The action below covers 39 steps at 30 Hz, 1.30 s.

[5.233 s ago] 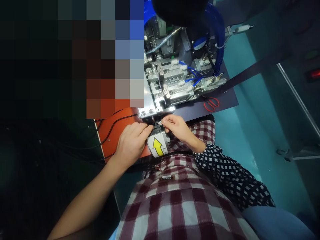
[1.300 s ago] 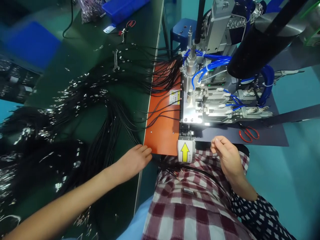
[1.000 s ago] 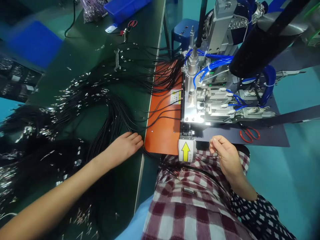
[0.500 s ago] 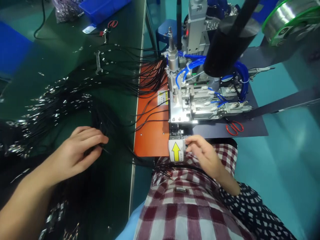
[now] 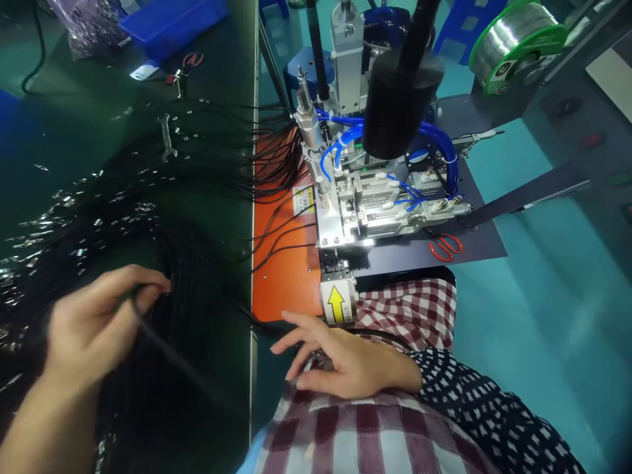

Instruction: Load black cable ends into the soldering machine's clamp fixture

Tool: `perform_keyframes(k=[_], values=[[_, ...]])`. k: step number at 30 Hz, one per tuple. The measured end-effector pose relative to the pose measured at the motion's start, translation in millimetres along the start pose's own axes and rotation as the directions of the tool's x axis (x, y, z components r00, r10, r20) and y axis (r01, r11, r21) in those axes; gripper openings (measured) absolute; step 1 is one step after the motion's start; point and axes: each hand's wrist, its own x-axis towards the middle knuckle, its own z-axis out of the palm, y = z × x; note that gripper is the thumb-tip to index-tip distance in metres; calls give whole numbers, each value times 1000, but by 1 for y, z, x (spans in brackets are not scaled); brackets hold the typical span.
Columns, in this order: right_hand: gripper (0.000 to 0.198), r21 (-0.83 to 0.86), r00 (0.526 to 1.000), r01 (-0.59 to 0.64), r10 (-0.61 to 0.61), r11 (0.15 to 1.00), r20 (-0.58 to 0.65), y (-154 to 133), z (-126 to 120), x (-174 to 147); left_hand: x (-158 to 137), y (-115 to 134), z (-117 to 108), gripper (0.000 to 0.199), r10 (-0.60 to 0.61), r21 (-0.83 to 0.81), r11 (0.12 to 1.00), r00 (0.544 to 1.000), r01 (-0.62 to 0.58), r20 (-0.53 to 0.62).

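Observation:
My left hand (image 5: 101, 322) is closed in a pinch over the dark table, and a black cable (image 5: 170, 352) trails from its fingers toward my lap, blurred by motion. Around it lies a heap of black cables (image 5: 185, 263) with small shiny metal ends. My right hand (image 5: 340, 359) is over my lap with the fingers apart and holds nothing. Just beyond it is the orange plate (image 5: 284, 296) and a label with a yellow arrow (image 5: 336, 303). Several black cables cross the plate and run into the metal machine (image 5: 330, 220). Loose cables (image 5: 259, 324) hang over the table's edge, partly hidden near my right hand.
A wrench (image 5: 168, 138) and red-handled pliers (image 5: 185, 72) lie on the table, with a blue bin (image 5: 172, 26) behind. Red-handled scissors (image 5: 446, 247) rest beside the machine. A solder wire spool (image 5: 513, 46) and a black cylinder (image 5: 399, 102) stand above it.
My left hand has moved left and down and now draws out a black cable. My right hand has left the arrow label, moving left and down over my lap. The view has shifted.

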Motion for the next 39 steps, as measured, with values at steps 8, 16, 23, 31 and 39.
perform_keyframes(k=[8,16,23,31,39], values=[[24,-122,960,7,-41,993,-278,-8,-24,-34,-4,27,61,16,226,407,828,894,-385,386],[19,85,883,-74,104,994,-458,3,-17,-31,-14,72,82,20,431,-10,875,768,-485,474],[41,267,878,-232,319,935,-355,3,-36,-53,-23,85,94,27,435,-173,900,788,-401,436],[18,235,694,-204,310,950,-650,16,-27,-50,-23,103,104,22,311,-36,944,851,-328,423],[19,99,653,-205,212,974,-727,7,-36,-33,11,153,119,17,238,-584,792,790,179,564]])
